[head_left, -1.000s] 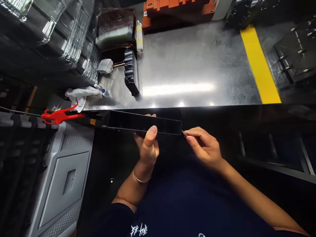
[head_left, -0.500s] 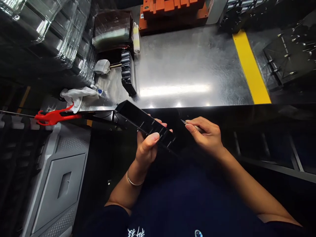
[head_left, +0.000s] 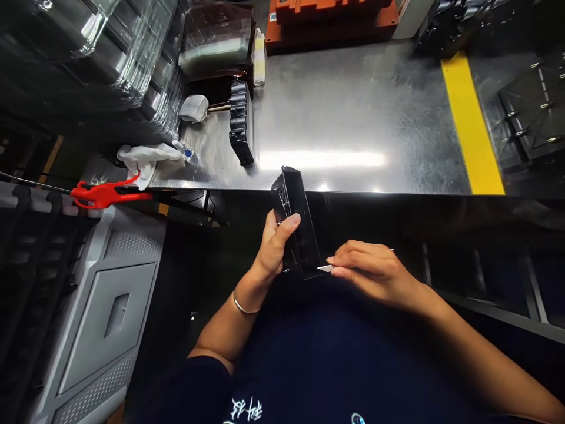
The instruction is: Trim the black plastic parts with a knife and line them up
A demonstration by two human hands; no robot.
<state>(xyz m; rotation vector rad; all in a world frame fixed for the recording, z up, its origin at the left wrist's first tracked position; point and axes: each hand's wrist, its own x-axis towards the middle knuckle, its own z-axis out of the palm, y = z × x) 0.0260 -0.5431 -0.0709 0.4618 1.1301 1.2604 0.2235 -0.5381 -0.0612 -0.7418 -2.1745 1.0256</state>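
Plastic, black and moulded into a long ribbed part [head_left: 296,224], stands nearly on end in front of the person's chest, its far end over the near edge of the metal surface [head_left: 353,118]. The left hand [head_left: 276,244] has its fingers clamped round the part's left side, thumb on the face. The right hand [head_left: 375,271] pinches a small blade [head_left: 325,268] whose tip touches the part's lower right corner. A bangle [head_left: 243,307] circles the left wrist. White characters on the dark shirt [head_left: 247,409] are too small to read. Further off lie a second black part [head_left: 242,121], a white cloth [head_left: 143,159], a red clamp [head_left: 103,194] and a yellow stripe [head_left: 472,123].
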